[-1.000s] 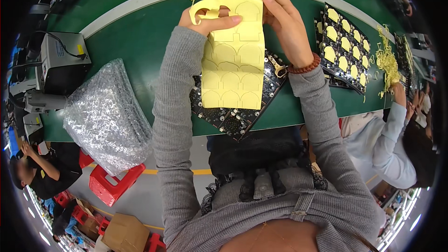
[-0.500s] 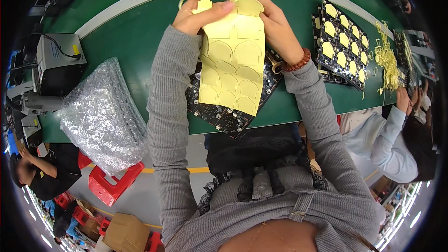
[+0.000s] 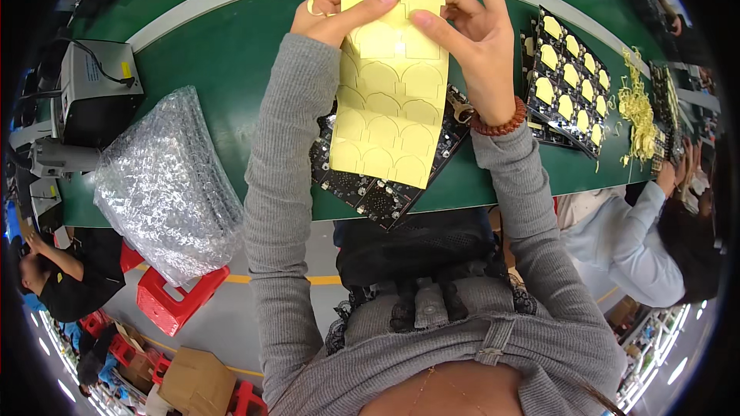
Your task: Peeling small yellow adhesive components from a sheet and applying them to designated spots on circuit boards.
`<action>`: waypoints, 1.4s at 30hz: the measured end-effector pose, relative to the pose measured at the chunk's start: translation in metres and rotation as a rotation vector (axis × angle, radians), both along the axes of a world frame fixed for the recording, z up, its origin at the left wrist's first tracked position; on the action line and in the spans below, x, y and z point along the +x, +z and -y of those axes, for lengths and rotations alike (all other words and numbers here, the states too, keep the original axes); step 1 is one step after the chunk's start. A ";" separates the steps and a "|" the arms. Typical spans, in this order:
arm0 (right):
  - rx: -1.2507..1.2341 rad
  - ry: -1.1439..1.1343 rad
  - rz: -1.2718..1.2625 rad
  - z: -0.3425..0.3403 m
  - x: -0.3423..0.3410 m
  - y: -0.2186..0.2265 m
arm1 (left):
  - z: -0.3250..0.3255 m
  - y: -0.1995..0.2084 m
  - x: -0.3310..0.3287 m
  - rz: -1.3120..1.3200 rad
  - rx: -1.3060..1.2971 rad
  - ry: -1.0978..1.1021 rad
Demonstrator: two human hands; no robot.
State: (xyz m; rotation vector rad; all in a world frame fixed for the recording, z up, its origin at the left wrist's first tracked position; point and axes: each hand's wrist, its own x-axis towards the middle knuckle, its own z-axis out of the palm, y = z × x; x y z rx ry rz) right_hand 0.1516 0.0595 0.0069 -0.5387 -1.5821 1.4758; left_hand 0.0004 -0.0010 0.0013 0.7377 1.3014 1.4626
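My left hand [image 3: 335, 21] grips a yellow die-cut sheet [image 3: 385, 119] near its top, thumb across the front. The sheet hangs over dark circuit boards [image 3: 378, 200] lying at the near table edge. Its upper rows are rounded holes; lower down, the cut shapes still sit in place. My right hand [image 3: 482, 38] has its thumb on a rounded yellow piece [image 3: 424, 1] that stands out from the sheet's upper right. Some fingers curl beside that piece, and the index finger is raised away.
To the right, stacked circuit boards [image 3: 570, 77] carry yellow pieces; a heap of yellow scraps [image 3: 638, 108] lies past them. Bubble wrap [image 3: 169, 185] hangs over the left table edge near a grey box-shaped device [image 3: 100, 85]. A red stool [image 3: 173, 300] stands below. Co-workers sit on both sides.
My right thumb has come round to the front of the rounded piece, and the right fingers have spread. The sheet and both hands have shifted slightly right in view.
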 end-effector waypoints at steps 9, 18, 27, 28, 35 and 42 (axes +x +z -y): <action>0.194 -0.036 -0.004 -0.004 0.002 -0.010 | -0.003 -0.008 -0.001 0.106 -0.213 -0.062; -0.116 -0.088 -0.267 -0.001 0.003 0.007 | 0.021 -0.014 -0.046 -0.510 -0.329 0.203; -0.046 0.294 0.244 0.018 -0.013 -0.025 | 0.050 -0.018 -0.121 -1.690 -0.374 1.039; -0.028 0.284 0.305 0.020 -0.013 -0.026 | 0.041 -0.010 -0.109 -1.845 -0.116 1.162; 0.135 0.073 0.386 -0.002 -0.012 -0.042 | 0.014 0.003 -0.041 -0.855 -0.100 -0.071; -0.038 -0.219 0.175 -0.034 -0.001 -0.039 | -0.006 -0.016 0.005 -1.381 -0.153 -0.158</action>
